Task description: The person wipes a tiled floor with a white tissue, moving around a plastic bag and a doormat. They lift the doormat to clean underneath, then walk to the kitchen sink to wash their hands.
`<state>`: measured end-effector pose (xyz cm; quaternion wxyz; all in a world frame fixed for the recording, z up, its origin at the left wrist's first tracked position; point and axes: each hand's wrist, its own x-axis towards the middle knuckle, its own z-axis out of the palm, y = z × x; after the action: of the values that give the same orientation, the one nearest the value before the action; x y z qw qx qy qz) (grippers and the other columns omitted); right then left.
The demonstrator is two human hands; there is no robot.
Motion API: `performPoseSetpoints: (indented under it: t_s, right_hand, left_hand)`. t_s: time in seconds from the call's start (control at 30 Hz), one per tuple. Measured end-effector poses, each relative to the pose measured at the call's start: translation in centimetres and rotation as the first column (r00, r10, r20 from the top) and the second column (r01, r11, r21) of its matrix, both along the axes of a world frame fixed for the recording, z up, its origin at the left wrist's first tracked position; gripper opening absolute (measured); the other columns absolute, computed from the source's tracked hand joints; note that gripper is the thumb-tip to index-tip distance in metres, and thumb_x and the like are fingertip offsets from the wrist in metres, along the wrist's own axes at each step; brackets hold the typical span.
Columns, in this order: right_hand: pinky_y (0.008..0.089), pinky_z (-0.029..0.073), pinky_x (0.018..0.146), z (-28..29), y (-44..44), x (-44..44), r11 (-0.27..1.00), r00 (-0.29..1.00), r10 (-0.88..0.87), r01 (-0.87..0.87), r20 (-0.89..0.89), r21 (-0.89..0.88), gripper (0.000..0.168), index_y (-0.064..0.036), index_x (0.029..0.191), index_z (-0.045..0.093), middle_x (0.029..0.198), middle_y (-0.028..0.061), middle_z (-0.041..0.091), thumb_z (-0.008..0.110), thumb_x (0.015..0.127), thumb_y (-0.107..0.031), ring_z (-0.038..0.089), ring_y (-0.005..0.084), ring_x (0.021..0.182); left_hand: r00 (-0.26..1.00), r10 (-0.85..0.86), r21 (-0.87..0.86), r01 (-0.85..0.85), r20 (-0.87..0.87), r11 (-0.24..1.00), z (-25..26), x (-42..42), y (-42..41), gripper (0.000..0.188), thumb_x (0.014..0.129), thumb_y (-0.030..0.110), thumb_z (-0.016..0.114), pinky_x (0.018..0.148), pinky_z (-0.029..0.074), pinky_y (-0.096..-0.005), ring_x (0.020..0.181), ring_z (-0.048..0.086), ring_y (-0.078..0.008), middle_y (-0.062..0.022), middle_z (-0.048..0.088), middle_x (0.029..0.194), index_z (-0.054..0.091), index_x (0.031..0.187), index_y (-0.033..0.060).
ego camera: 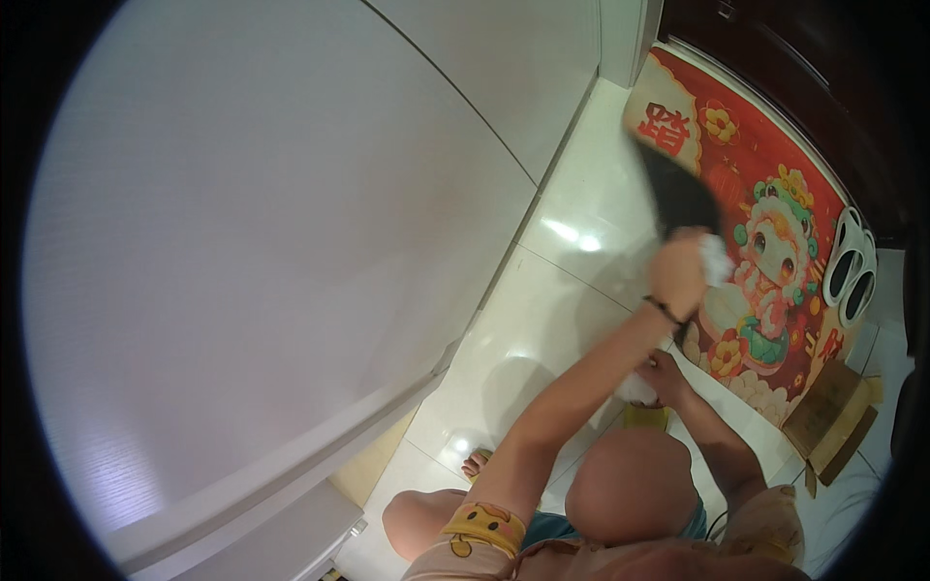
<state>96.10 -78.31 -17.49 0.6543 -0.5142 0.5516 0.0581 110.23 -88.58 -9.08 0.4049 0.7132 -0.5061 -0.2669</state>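
My left hand [679, 272], blurred, reaches far forward over the edge of the red patterned doormat [734, 181]. It holds a flat dark object [679, 192], too blurred to name, which extends beyond the fingers. A crumpled white material [716, 260], perhaps tissue or cloth, shows at the same hand. Nearer my body, my right hand [660, 374] is curled below the left forearm, beside a pale, blurred thing [631, 388]. Whether the right hand grips that thing cannot be told. A yellow-green slipper [647, 416] lies just below it.
White slip-on footwear [850, 269] stands on the doormat's right side, by a dark door [792, 58]. An opened cardboard box [832, 421] lies at the mat's lower corner. Large pale cabinet panels [290, 218] border the glossy tiled floor [538, 319] on the left. My bent knees are below.
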Motion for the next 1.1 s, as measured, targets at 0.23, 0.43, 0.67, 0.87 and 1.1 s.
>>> performPoseSetpoints:
  t_s: [0.23, 0.43, 0.67, 0.87, 1.1]
  right_hand:
    - [0.0313, 0.039, 0.085, -5.4, -8.6, 0.7, 0.7, 0.834, -0.518, 0.54, 0.19, -0.467, 0.042, 0.006, 0.11, 0.055, 0.098, 0.011, 0.056, 0.051, 0.093, -0.032, 0.049, 0.0196, 0.091]
    - [0.0327, 0.038, 0.089, -7.4, -15.2, 3.3, 0.452, 0.798, -0.572, 0.5, 0.191, -0.739, 0.032, 0.011, 0.118, 0.048, 0.123, 0.0232, 0.037, 0.043, 0.096, -0.013, 0.045, 0.0309, 0.103]
    - [0.0391, 0.038, 0.091, -8.5, -20.7, 5.8, 0.324, 0.896, -0.369, -0.127, -0.249, -0.938, 0.04, 0.01, 0.125, 0.043, 0.116, 0.0252, 0.04, 0.045, 0.086, 0.005, 0.043, 0.0378, 0.105]
    - [0.0433, 0.039, 0.09, -6.4, -14.4, 12.1, 0.684, 0.992, -0.126, 0.074, -0.018, -0.726, 0.03, 0.004, 0.117, 0.049, 0.108, 0.0223, 0.051, 0.043, 0.09, -0.009, 0.049, 0.0376, 0.099]
    - [0.0393, 0.044, 0.081, -5.8, 5.3, 10.4, 0.611, 0.724, 0.662, -0.372, 0.194, -0.699, 0.019, -0.003, 0.105, 0.056, 0.102, 0.013, 0.052, 0.052, 0.089, -0.011, 0.051, 0.0303, 0.093]
  left_hand:
    - [0.896, -0.442, -0.022, 0.443, 0.039, 0.896, 5.9, -12.1, -4.4, 0.023, 0.069, 0.011, 0.064, 0.064, 0.052, -0.042, 0.075, 0.064, -0.0323, -0.0158, 0.061, 0.086, 0.061, 0.09, 0.0051]
    - [0.743, -0.668, -0.077, 0.665, -0.034, 0.743, 2.8, -15.9, -4.1, 0.02, 0.065, 0.01, 0.069, 0.065, 0.052, -0.0424, 0.076, 0.065, -0.0321, -0.0159, 0.063, 0.083, 0.064, 0.084, 0.0054]
    - [0.627, -0.761, -0.051, 0.766, -0.164, 0.641, 1.2, -15.8, -2.5, 0.026, 0.06, 0.003, 0.066, 0.069, 0.053, -0.0414, 0.078, 0.065, -0.0325, -0.0163, 0.066, 0.079, 0.067, 0.085, 0.0081]
    - [0.604, -0.773, -0.092, 0.774, -0.194, 0.627, 1.2, -15.5, -2.6, 0.02, 0.061, 0.006, 0.066, 0.069, 0.053, -0.0425, 0.078, 0.065, -0.0334, -0.0148, 0.066, 0.079, 0.067, 0.081, 0.0094]
    - [0.532, -0.82, -0.068, 0.829, -0.212, 0.555, -1.7, -16.5, -0.6, 0.019, 0.063, 0.008, 0.066, 0.067, 0.052, -0.0433, 0.077, 0.065, -0.0342, -0.0157, 0.066, 0.077, 0.065, 0.082, 0.0094]
